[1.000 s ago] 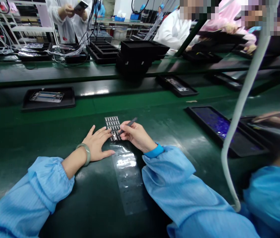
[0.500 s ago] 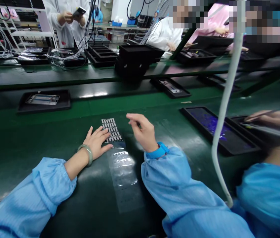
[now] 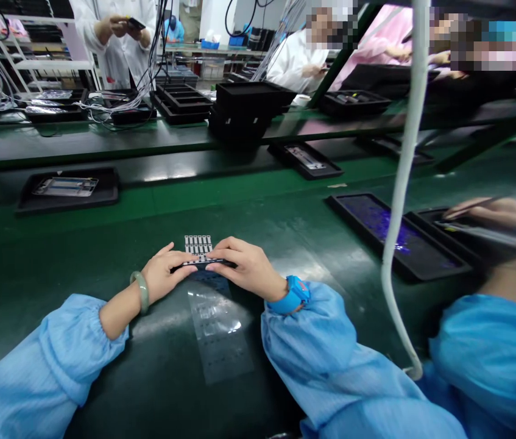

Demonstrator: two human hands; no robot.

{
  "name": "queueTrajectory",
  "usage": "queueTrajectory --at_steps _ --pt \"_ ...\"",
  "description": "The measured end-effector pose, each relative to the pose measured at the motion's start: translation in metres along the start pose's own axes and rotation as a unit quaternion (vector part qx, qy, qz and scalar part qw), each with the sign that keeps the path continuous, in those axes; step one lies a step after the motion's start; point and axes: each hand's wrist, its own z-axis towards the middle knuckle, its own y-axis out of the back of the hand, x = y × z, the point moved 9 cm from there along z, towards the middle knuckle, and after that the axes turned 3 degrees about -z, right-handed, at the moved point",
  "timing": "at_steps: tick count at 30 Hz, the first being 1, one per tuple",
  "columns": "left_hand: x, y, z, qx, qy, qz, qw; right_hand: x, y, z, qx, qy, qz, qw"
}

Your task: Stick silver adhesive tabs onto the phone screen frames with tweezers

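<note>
a: what is nearest the camera?

b: a clear plastic strip (image 3: 221, 344), flat on a green table (image 3: 134, 378), just on the near side of the grip.

a: and the grip?

b: two bare hands meet over small work: the left hand (image 3: 166, 268) and the right hand (image 3: 249, 268) each pinch one end of the near edge of a sheet (image 3: 198, 244) of small pale parts. its rows run on just beyond the fingers.

a: how best to hold it?

b: evenly, i'd judge, with equal pressure at both ends; a lopsided pinch could twist the sheet.

a: and the containers?

b: well right of the grip, a long tray (image 3: 438, 262) holds shiny blue bits (image 3: 371, 216). next to it, a co-worker's blurred hand (image 3: 507, 216) hovers by a dark tray (image 3: 452, 244). beyond and left of the grip, a wide tray (image 3: 110, 184) carries a metal frame (image 3: 66, 186); beyond and right, a slanted tray (image 3: 285, 160) carries a pale panel (image 3: 307, 157). farthest, past the grip, stands a tray stack (image 3: 239, 116), its contents unclear.
</note>
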Motion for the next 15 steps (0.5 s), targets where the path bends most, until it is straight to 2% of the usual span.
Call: queueTrajectory --at_steps 5,15 --pt "-0.004 0.003 -0.009 -0.03 0.041 -0.111 0.993 0.01 0.005 0.0 -0.015 -0.012 0.099 0.995" --pt "-0.001 -0.007 -0.017 -0.027 0.13 -0.268 0.954 0.005 -0.001 0.001 -0.009 -0.141 0.238 0.961"
